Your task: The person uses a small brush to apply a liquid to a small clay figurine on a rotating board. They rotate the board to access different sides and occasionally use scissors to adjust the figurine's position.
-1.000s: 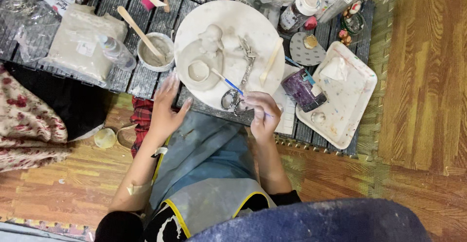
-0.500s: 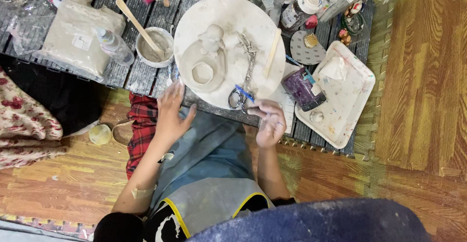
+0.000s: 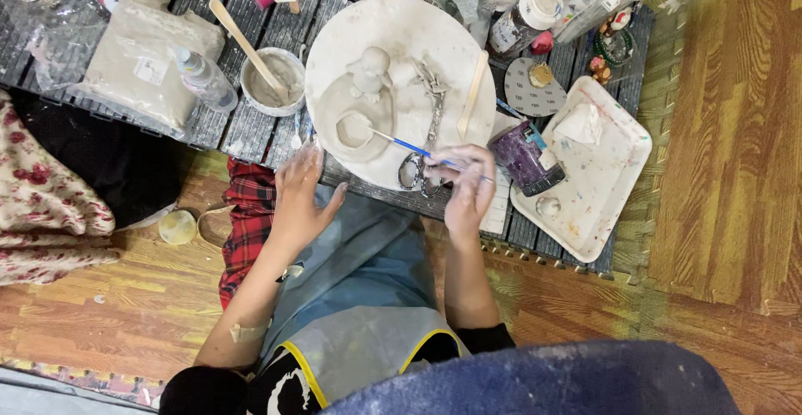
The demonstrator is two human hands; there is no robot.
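The dark slatted surface [image 3: 251, 127] lies ahead of both my hands, and the round white board [image 3: 434, 48] sits on it just beyond them. To the right of my right hand is a white paint-flecked tray [image 3: 614, 177]; far to the left of my left hand a bagged block of clay [image 3: 134, 56] lies with a small bottle [image 3: 203, 78] on it. On the board, just past my left fingertips, stands the pale clay figure [image 3: 359, 110]. A bowl of slip [image 3: 273, 81] with a wooden stick in it sits ahead of my left hand. A purple cup [image 3: 525, 156] is close beside my right hand. My left hand [image 3: 298, 198] rests open and flat at the surface edge, holding nothing. My right hand [image 3: 466, 188] pinches a thin blue brush [image 3: 409, 145], whose tip touches the figure. Scissors [image 3: 422, 152] lie under the brush, just left of my right hand.
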